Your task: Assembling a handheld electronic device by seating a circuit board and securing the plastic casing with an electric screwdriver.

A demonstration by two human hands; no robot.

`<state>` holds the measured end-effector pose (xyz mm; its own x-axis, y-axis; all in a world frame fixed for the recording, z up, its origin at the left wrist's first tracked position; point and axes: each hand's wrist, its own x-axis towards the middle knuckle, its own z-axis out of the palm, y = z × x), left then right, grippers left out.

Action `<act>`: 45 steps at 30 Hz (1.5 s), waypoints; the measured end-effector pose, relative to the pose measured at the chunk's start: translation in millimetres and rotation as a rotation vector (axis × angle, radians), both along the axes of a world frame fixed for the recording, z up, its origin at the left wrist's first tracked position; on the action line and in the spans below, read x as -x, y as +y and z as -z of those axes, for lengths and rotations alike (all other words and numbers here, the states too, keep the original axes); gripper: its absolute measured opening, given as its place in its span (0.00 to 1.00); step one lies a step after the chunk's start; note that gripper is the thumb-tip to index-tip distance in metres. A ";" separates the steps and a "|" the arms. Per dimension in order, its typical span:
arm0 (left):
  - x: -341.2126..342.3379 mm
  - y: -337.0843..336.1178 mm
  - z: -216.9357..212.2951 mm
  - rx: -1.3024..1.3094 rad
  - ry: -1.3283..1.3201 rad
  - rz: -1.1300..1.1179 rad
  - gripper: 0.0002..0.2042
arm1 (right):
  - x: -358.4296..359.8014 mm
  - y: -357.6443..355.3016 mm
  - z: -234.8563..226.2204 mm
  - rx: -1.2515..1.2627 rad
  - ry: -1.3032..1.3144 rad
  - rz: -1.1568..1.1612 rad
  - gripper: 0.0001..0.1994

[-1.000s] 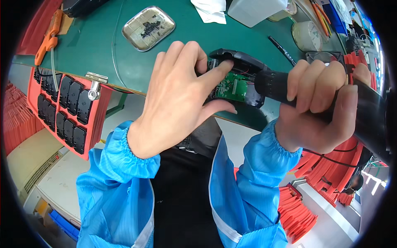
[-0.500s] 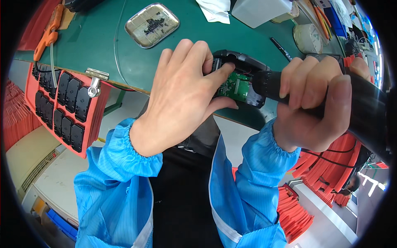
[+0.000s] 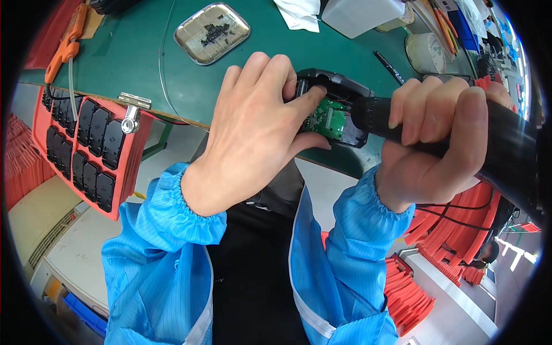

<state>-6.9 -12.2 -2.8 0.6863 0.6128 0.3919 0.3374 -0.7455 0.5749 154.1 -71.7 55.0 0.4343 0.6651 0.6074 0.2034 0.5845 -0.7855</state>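
At far left, red tray (image 3: 123, 158) of black casings (image 3: 92, 144) hung off the green surface (image 3: 132, 69) | metal dish (image 3: 211, 33) of small dark parts lay behind | left hand (image 3: 253, 132) clamped the black housing (image 3: 333, 86), green circuit board (image 3: 325, 118) exposed | right hand (image 3: 431, 138) gripped black power screwdriver (image 3: 494, 144), tip at board.

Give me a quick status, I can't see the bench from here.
Left hand grips black casing, green board exposed. Right hand holds black driver at board. Nothing in between.
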 end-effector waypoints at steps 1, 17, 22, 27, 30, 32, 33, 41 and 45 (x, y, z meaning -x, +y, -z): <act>0.2 0.4 0.7 0.002 -0.005 0.001 0.30 | 1.0 0.1 1.3 -0.011 0.039 -0.002 0.16; 29.6 33.6 -2.6 -0.264 -0.196 -0.168 0.14 | -19.5 -29.0 -26.7 -0.094 0.016 -0.350 0.22; 41.0 60.5 -1.4 -0.276 -0.148 -0.324 0.13 | -20.7 -31.4 -12.8 -0.136 0.060 -0.315 0.23; 33.2 23.3 -10.5 -0.050 -0.076 -0.067 0.21 | -20.0 -33.1 -6.1 -0.085 0.080 -0.308 0.24; 14.9 11.5 -5.6 -0.016 -0.063 0.058 0.28 | -24.4 -33.3 -7.0 0.000 0.010 -0.371 0.23; 6.3 6.6 -4.0 -0.008 -0.054 0.058 0.31 | -24.5 -34.1 -7.9 0.007 0.007 -0.369 0.23; 4.1 5.0 -3.5 -0.005 -0.049 0.057 0.32 | -24.4 -34.5 -8.6 0.012 0.004 -0.368 0.23; -0.5 4.1 5.0 -0.015 -0.015 0.061 0.31 | -25.8 -35.1 -6.3 0.058 -0.036 -0.385 0.23; -1.2 1.6 5.1 -0.026 -0.025 0.053 0.30 | -24.9 -34.3 -8.8 0.077 -0.113 -0.424 0.23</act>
<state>-5.7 -10.6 -7.9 0.7076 0.5650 0.4244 0.2825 -0.7767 0.5629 179.0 -106.0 63.8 0.0475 0.8153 0.5771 0.0457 0.5754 -0.8166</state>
